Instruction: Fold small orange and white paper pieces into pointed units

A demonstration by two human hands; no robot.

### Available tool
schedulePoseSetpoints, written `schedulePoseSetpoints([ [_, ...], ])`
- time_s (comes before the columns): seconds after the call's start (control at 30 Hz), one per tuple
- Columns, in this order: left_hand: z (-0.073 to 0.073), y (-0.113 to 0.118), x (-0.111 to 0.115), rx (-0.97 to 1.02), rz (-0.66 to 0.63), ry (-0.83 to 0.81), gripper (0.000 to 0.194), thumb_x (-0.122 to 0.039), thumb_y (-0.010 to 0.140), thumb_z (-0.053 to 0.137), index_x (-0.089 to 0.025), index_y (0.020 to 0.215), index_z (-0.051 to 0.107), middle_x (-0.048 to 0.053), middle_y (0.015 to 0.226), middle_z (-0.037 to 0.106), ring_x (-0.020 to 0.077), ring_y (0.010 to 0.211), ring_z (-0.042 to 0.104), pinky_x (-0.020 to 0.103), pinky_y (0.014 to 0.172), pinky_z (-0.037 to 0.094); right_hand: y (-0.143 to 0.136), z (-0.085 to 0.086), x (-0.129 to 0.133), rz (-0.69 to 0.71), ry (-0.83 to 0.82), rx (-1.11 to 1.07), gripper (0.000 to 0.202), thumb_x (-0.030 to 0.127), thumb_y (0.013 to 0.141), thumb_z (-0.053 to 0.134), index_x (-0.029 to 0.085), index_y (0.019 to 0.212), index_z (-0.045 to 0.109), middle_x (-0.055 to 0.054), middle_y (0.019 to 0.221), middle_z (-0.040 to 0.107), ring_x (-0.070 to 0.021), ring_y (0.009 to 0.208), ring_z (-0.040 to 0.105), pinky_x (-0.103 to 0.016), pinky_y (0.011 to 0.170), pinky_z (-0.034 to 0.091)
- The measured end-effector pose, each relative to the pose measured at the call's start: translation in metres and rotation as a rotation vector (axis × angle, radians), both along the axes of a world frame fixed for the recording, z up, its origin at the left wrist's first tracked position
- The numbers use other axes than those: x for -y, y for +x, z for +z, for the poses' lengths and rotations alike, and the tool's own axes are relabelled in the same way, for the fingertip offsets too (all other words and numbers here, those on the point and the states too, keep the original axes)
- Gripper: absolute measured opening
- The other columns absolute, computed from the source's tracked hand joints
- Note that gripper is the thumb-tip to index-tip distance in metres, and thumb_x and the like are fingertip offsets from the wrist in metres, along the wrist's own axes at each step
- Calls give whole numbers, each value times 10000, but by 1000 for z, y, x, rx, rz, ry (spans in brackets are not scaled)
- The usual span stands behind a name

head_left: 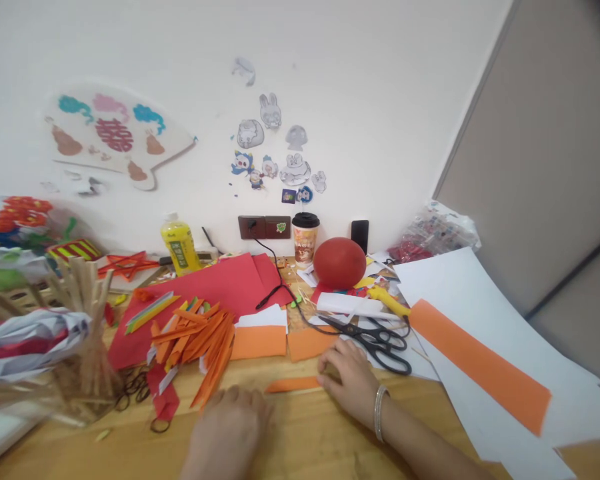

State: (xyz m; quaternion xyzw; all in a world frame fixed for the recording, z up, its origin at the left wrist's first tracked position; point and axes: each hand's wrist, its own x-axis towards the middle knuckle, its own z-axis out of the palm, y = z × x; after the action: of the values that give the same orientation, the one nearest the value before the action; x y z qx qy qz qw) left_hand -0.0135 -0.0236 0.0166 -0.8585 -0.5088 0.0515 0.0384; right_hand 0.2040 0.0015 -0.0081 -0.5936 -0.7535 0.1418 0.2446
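Note:
A narrow folded strip of orange paper lies on the wooden table between my hands. At its right end, my right hand, with a silvery bracelet at the wrist, has its thumb and curled fingers closed on the strip. My left hand is beside the strip's left end, knuckles up and blurred by motion; its fingertips are hidden. Just beyond lie two orange paper pieces. A heap of folded orange strips rests left of them, and black-handled scissors lie past my right hand.
Large white sheets cover the right side, with a long orange strip on top. Behind are a red balloon, a lidded cup, a yellow bottle and red paper. Wooden sticks stand at left.

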Motion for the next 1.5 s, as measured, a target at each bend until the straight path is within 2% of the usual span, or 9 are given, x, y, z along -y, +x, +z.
schedulePoseSetpoints([
  [0.07, 5, 5, -6, 67, 35, 138, 221, -95, 830, 445, -143, 819, 661, 110, 806, 658, 276, 789, 612, 421, 707, 477, -2, -1, 0, 21, 20, -14, 96, 142, 722, 653, 214, 748, 595, 1, 867, 553, -180, 868, 479, -302, 747, 325],
  [0.13, 2, 8, -12, 181, -28, 182, 148, -130, 837, 493, -155, 843, 639, 91, 861, 635, 249, 829, 586, 373, 730, 465, -4, -1, 0, 37, 36, -24, 93, 140, 724, 652, 209, 734, 591, 0, 848, 549, -179, 858, 481, -297, 734, 332],
  [0.27, -9, 9, -19, 311, -19, 91, 122, -110, 830, 500, -164, 795, 603, 61, 854, 604, 209, 812, 571, 313, 714, 446, -8, 0, 1, 53, 55, -19, 96, 133, 731, 645, 203, 729, 579, -7, 837, 549, -187, 857, 487, -300, 727, 349],
  [0.6, -2, 6, -19, 574, 183, -143, 140, -22, 697, 518, -157, 720, 548, 27, 775, 593, 180, 756, 549, 271, 679, 404, -8, -6, 1, 83, 58, -76, 143, 129, 706, 668, 211, 788, 585, -15, 865, 545, -210, 887, 490, -333, 774, 376],
  [0.97, -8, 6, -18, 560, 46, -47, 141, -76, 761, 475, -182, 673, 505, 34, 776, 589, 180, 764, 539, 280, 699, 423, -11, -3, 2, 216, 136, -62, 143, 67, 752, 566, 203, 729, 527, 2, 823, 566, -172, 834, 500, -290, 744, 384],
  [1.1, -6, 4, -19, 600, 33, -30, 169, -69, 763, 434, -190, 660, 491, 22, 765, 584, 164, 734, 542, 255, 674, 431, -9, -4, 2, 262, 214, -120, 133, 75, 754, 510, 207, 772, 502, -7, 803, 580, -178, 798, 513, -299, 726, 407],
  [1.2, -6, -9, -26, 632, -19, 82, 190, -77, 804, 412, -197, 733, 542, 30, 787, 595, 168, 738, 557, 257, 674, 441, -6, -3, 3, 280, 301, -150, 143, 109, 786, 472, 219, 875, 496, -25, 848, 591, -187, 817, 540, -306, 734, 435],
  [1.33, -6, -49, -48, 474, 30, 439, 409, 0, 776, 332, -194, 1032, 586, 98, 942, 627, 229, 875, 587, 344, 783, 452, -2, 23, -14, 277, 455, -127, 204, 139, 813, 452, 230, 994, 478, -55, 962, 591, -209, 927, 549, -326, 812, 446],
  [1.5, -2, -86, -73, 213, 259, 668, 436, -40, 762, 329, -134, 1091, 598, 187, 1037, 626, 346, 974, 565, 509, 818, 433, -10, 101, -93, -107, 372, -2, 355, 156, 743, 568, 180, 1085, 475, -95, 1124, 535, -225, 1081, 488, -340, 947, 389],
])
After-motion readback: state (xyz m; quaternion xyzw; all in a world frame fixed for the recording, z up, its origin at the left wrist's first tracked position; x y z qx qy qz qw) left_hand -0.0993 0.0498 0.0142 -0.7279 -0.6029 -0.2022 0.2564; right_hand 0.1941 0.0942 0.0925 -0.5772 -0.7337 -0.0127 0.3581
